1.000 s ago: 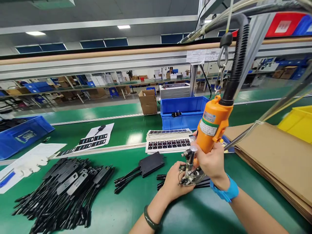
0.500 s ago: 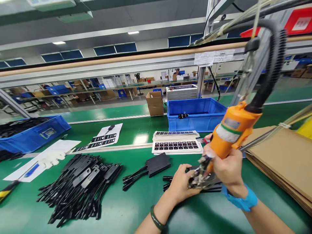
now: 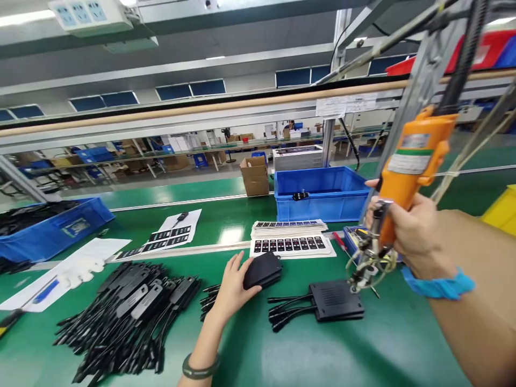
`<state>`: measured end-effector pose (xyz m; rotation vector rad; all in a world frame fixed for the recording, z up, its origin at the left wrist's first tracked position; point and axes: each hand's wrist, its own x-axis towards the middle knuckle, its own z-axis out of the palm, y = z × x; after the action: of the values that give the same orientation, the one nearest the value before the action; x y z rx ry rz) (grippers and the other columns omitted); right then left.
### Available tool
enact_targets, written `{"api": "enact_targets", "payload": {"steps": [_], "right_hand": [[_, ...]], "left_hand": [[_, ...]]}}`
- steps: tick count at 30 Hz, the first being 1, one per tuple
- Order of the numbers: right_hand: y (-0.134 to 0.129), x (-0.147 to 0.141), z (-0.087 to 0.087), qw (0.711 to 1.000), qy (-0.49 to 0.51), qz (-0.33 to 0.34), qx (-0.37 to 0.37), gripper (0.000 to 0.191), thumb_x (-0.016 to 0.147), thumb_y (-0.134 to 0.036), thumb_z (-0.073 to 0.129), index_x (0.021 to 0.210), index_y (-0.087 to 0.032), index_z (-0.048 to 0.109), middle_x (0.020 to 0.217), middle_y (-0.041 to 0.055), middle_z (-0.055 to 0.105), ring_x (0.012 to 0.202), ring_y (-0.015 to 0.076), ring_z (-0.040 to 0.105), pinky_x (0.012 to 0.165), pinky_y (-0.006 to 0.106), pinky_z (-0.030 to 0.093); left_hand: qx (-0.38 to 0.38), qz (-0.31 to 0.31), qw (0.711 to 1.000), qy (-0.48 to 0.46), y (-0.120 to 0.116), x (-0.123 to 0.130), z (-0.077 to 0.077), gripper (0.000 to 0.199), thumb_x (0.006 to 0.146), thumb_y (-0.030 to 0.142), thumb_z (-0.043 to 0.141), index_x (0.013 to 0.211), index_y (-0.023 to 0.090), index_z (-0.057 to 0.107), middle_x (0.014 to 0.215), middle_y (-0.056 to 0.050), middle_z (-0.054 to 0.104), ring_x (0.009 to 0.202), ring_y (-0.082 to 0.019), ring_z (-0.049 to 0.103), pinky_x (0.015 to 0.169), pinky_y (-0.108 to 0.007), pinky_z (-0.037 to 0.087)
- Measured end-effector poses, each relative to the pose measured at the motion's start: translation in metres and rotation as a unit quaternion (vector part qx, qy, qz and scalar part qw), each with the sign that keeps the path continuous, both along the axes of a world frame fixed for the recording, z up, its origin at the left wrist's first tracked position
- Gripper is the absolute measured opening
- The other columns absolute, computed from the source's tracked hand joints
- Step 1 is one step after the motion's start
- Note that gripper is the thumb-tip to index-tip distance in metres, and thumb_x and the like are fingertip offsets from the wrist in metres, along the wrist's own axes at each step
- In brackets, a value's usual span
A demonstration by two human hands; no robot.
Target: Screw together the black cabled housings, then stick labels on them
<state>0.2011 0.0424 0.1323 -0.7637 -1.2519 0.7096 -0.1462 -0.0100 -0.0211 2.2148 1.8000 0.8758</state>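
Observation:
My right hand is wrapped round an orange power screwdriver, whose metal tip is above the right edge of a black box with cables. That box lies flat on the green table, its cables pointing left. My left hand touches another black box, with fingers along its left side and top; the fingers are apart and the thumb is at its lower edge. This second box seems to rest on one more beneath it. A large pile of black cabled units lies to the left.
Sheets of labels lie behind the boxes, before a blue bin. A red-handled screwdriver is near the right hand. Cardboard is at the right; another blue bin and white gloves are at the left.
My left hand has moved left from the right-hand box to the middle one. The orange screwdriver has risen and shifted right in my right hand, uncovering the right-hand box.

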Motion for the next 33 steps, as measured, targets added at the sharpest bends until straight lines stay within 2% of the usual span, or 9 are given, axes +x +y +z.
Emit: {"api": "enact_targets", "payload": {"steps": [1,3,6,7,9,14,18,26,33], "right_hand": [[0.003,-0.001,-0.005,1.0,0.0,-0.001,-0.004,0.036,0.077,-0.044,0.075,0.107,-0.025,0.07,0.066,-0.0009,0.054,0.046,0.0139,0.048,0.039,0.03,0.041],[0.007,-0.003,-0.014,1.0,0.01,0.016,-0.017,0.041,0.082,-0.053,0.066,0.11,-0.024,0.068,0.062,-0.0019,0.053,0.042,0.013,0.047,0.035,0.028,0.04],[0.013,-0.006,-0.03,0.999,0.024,0.037,-0.026,0.047,0.087,-0.06,0.054,0.113,-0.022,0.065,0.061,-0.0026,0.055,0.037,0.0126,0.047,0.031,0.026,0.04],[0.014,-0.007,-0.035,0.998,0.029,0.041,-0.027,0.047,0.088,-0.059,0.053,0.114,-0.021,0.064,0.062,-0.0026,0.056,0.036,0.0121,0.046,0.031,0.026,0.041],[0.017,-0.008,-0.045,0.998,0.03,0.041,-0.026,0.046,0.088,-0.058,0.054,0.111,-0.02,0.064,0.062,-0.0027,0.056,0.036,0.0114,0.047,0.032,0.025,0.042],[0.018,-0.008,-0.058,0.999,0.021,0.042,-0.025,0.043,0.088,-0.058,0.054,0.105,-0.02,0.064,0.062,-0.0018,0.057,0.041,0.0125,0.051,0.038,0.026,0.047],[0.015,-0.007,-0.063,0.999,0.02,0.041,-0.021,0.044,0.087,-0.061,0.055,0.102,-0.021,0.062,0.06,-0.002,0.055,0.042,0.0135,0.052,0.037,0.025,0.046],[0.008,-0.008,-0.067,0.997,0.027,0.054,-0.039,0.048,0.083,-0.066,0.057,0.1,-0.021,0.059,0.062,-0.0009,0.057,0.03,0.0123,0.045,0.023,0.024,0.035],[0.004,-0.007,-0.081,0.997,0.045,0.058,-0.026,0.05,0.083,-0.065,0.056,0.104,-0.02,0.062,0.065,0.0026,0.061,0.034,0.0131,0.046,0.025,0.025,0.035]], "left_hand": [[0.015,-0.011,1.0,0.018,-0.001,0.015,-0.001,0.062,0.071,0.02,0.075,0.13,0.019,0.054,0.143,-0.017,0.045,0.135,-0.039,0.037,0.11,-0.06,0.032],[0.023,-0.072,0.996,0.055,-0.006,0.052,-0.003,0.059,0.075,0.024,0.076,0.13,0.021,0.055,0.144,-0.016,0.046,0.135,-0.036,0.039,0.111,-0.057,0.033],[-0.046,-0.183,0.979,0.078,-0.013,0.108,-0.009,0.071,0.07,0.044,0.081,0.133,0.023,0.054,0.146,-0.02,0.043,0.134,-0.038,0.04,0.108,-0.058,0.038],[-0.07,-0.202,0.973,0.082,-0.015,0.121,-0.011,0.078,0.067,0.049,0.082,0.134,0.023,0.053,0.147,-0.022,0.041,0.135,-0.04,0.039,0.107,-0.058,0.038],[-0.104,-0.213,0.968,0.085,-0.016,0.137,-0.018,0.081,0.065,0.048,0.083,0.135,0.021,0.053,0.147,-0.024,0.039,0.135,-0.041,0.039,0.107,-0.058,0.038],[-0.123,-0.208,0.969,0.037,-0.014,0.137,-0.028,0.066,0.072,0.034,0.082,0.132,0.025,0.057,0.146,-0.02,0.043,0.132,-0.036,0.045,0.108,-0.052,0.04],[-0.13,-0.207,0.97,0.0,-0.011,0.132,-0.03,0.066,0.069,0.033,0.084,0.129,0.027,0.06,0.146,-0.017,0.044,0.13,-0.035,0.047,0.108,-0.049,0.04],[-0.178,-0.193,0.965,-0.02,-0.012,0.131,-0.035,0.069,0.067,0.034,0.085,0.13,0.031,0.058,0.149,-0.017,0.037,0.129,-0.036,0.048,0.104,-0.048,0.043],[-0.166,-0.183,0.969,-0.004,-0.009,0.135,-0.034,0.067,0.064,0.037,0.087,0.125,0.03,0.062,0.14,-0.017,0.048,0.126,-0.037,0.049,0.104,-0.05,0.041]]}}
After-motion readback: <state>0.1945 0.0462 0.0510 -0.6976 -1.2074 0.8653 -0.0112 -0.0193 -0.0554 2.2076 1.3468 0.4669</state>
